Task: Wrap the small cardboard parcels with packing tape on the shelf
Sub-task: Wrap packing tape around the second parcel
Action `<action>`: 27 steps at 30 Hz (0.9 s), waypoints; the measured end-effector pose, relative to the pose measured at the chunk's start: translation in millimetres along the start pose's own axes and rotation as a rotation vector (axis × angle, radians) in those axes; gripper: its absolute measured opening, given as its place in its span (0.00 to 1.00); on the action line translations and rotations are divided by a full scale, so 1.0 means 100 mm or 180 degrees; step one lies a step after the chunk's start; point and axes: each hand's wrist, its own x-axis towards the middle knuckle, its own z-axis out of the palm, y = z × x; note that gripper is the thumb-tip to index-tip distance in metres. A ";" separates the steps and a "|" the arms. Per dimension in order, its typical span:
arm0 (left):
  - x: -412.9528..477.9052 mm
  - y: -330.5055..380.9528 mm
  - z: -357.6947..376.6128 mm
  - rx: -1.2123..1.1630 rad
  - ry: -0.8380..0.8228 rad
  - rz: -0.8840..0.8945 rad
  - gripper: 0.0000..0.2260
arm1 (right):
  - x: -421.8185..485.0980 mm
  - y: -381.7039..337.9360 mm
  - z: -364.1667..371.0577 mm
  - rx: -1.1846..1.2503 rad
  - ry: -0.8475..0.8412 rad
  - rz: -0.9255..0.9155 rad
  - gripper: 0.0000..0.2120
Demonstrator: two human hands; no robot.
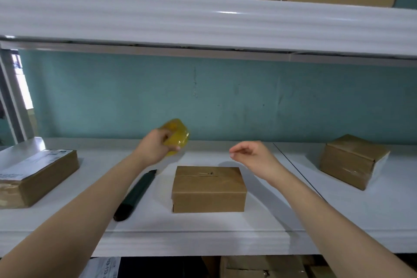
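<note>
A small brown cardboard parcel (208,188) sits in the middle of the white shelf (203,241), its top seam facing up. My left hand (155,148) grips a yellow roll of packing tape (177,135) above the shelf, behind and left of the parcel. My right hand (252,153) hovers above the parcel's right rear corner, fingers loosely curled with thumb and forefinger close together, holding nothing that I can see. A dark green utility knife (135,195) lies on the shelf just left of the parcel.
A second small parcel (352,160) stands at the right. A flat labelled box (36,176) lies at the left edge. The upper shelf board (203,22) hangs overhead with cartons on it. More boxes sit below.
</note>
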 end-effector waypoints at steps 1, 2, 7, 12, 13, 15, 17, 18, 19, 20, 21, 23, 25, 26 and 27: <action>0.00 0.08 -0.07 -0.0248 0.0108 0.0070 0.13 | 0.01 -0.03 0.00 0.0091 0.0075 -0.0046 0.04; -0.02 0.16 -0.15 -0.0489 0.0152 0.0176 0.12 | 0.02 -0.06 0.00 0.0239 0.0125 -0.0090 0.04; -0.20 0.57 -0.33 -0.0853 -0.0052 0.0737 0.13 | 0.04 -0.43 0.09 0.1122 0.0058 -0.0442 0.10; -0.43 0.72 -0.32 -0.0982 -0.0254 0.0973 0.12 | 0.02 -0.69 0.31 0.1130 0.0198 -0.0787 0.14; -0.46 0.73 -0.33 -0.0925 -0.0219 0.1030 0.12 | 0.02 -0.69 0.34 0.1019 0.0385 -0.0800 0.15; -0.51 0.73 -0.33 -0.0626 -0.0106 0.1157 0.15 | 0.01 -0.68 0.38 0.0707 0.0635 -0.0809 0.19; -0.54 0.72 -0.33 -0.0513 -0.0029 0.1212 0.15 | 0.00 -0.70 0.41 0.0700 0.0580 -0.0760 0.21; -0.55 0.71 -0.34 -0.0526 0.0000 0.1224 0.14 | 0.00 -0.72 0.41 0.0821 0.0528 -0.0746 0.17; -0.56 0.71 -0.34 -0.0513 0.0028 0.1227 0.15 | -0.02 -0.76 0.40 0.0985 0.0481 -0.0722 0.11; -0.56 0.70 -0.34 -0.0454 0.0051 0.1220 0.16 | -0.04 -0.79 0.40 0.1159 0.0447 -0.0681 0.06; -0.57 0.69 -0.33 -0.0352 0.0062 0.1193 0.17 | -0.07 -0.82 0.39 0.1315 0.0436 -0.0629 0.04; -0.57 0.69 -0.32 -0.0149 0.0068 0.1135 0.18 | -0.07 -0.83 0.38 0.1400 0.0466 -0.0566 0.06; -0.58 0.69 -0.30 -0.0014 0.0085 0.1090 0.20 | -0.07 -0.85 0.37 0.1483 0.0573 -0.0544 0.08; -0.57 0.68 -0.30 0.0086 0.0127 0.1050 0.20 | -0.05 -0.86 0.34 0.1646 0.0712 -0.0501 0.08; -0.57 0.67 -0.30 0.0176 0.0183 0.0978 0.21 | -0.04 -0.87 0.29 0.1835 0.0856 -0.0417 0.08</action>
